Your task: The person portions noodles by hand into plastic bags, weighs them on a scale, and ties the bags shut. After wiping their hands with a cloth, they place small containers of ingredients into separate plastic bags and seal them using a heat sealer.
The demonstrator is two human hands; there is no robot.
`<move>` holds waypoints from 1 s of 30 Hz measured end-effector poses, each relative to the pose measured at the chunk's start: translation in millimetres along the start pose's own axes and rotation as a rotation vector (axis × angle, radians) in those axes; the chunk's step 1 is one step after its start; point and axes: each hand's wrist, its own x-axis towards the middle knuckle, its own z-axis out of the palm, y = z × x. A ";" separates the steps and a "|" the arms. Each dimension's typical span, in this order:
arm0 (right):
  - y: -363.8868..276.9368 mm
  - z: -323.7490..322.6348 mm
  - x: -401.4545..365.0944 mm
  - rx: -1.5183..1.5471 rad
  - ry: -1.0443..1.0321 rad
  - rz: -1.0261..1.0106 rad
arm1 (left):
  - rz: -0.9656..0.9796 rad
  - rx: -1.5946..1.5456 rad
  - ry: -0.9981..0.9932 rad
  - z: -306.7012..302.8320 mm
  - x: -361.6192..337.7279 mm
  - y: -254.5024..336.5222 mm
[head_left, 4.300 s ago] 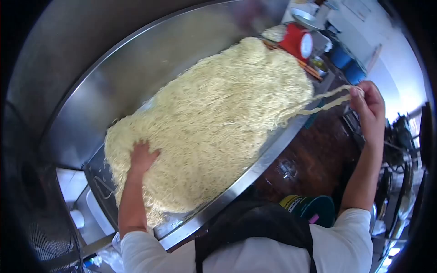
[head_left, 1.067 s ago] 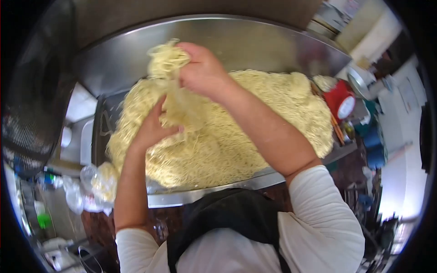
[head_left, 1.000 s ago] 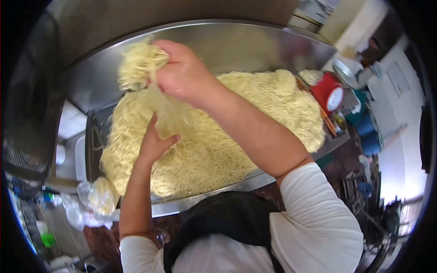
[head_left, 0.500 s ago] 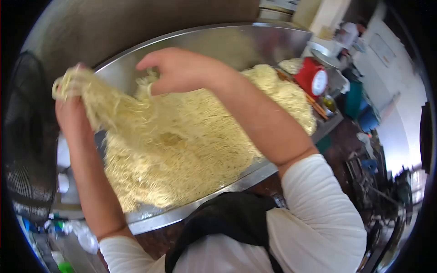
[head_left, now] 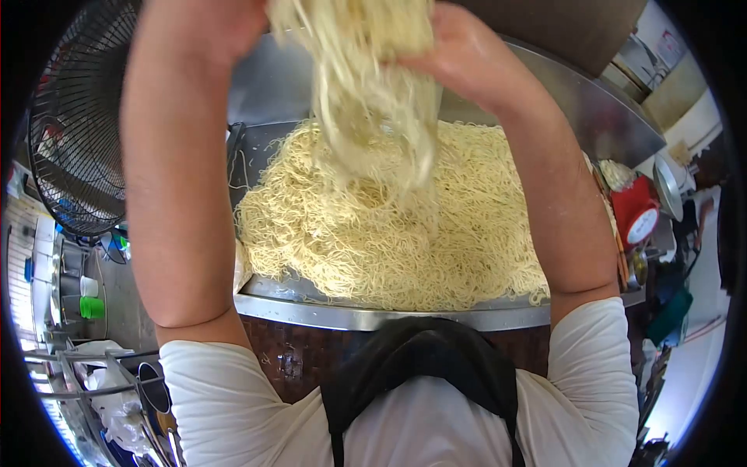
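Note:
A thick bundle of pale yellow noodles (head_left: 373,86) hangs high between my hands, its lower strands blurred by motion. My left hand (head_left: 229,31) is at the bundle's left side, cut off by the top edge, its fingers mostly out of sight. My right hand (head_left: 455,50) grips the bundle from the right, with its fingers partly behind the strands. Below, a wide heap of loose noodles (head_left: 405,257) covers much of a shallow metal tray (head_left: 373,317).
A black wire fan (head_left: 82,117) stands at the left. At the right are a red dial scale (head_left: 634,210) and a small metal bowl (head_left: 638,268). A rack (head_left: 85,381) with bags and utensils is at lower left. A raised metal wall (head_left: 568,93) backs the tray.
Both hands have risen toward the top of the view with the noodle bundle. My right hand has moved from over the heap onto the bundle. The view has turned to face the tray squarely.

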 end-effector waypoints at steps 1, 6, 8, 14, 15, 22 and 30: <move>17.3 -0.8 -0.5 -0.021 -0.056 0.059 | 0.086 -0.583 -0.789 -28.1 61.2 -114.9; 137.9 21.7 -19.2 -0.087 -0.214 0.304 | 0.084 0.389 -1.220 -10.0 47.9 -213.6; 167.1 35.8 -34.4 -0.294 -0.397 0.376 | -0.144 0.396 -1.086 16.3 65.7 -308.4; 212.8 46.6 -47.6 -0.202 -0.559 0.418 | -0.320 0.532 -0.544 120.0 17.1 -531.7; 224.6 42.5 -43.4 -0.180 -0.454 0.503 | -0.373 0.512 -0.859 128.0 4.7 -497.4; 328.8 102.4 -18.4 -0.264 -0.353 0.728 | -0.395 0.527 -1.320 137.2 -44.3 -427.8; 232.8 81.5 -108.4 -0.390 -0.426 0.275 | -0.555 1.036 -0.923 91.8 16.2 -588.6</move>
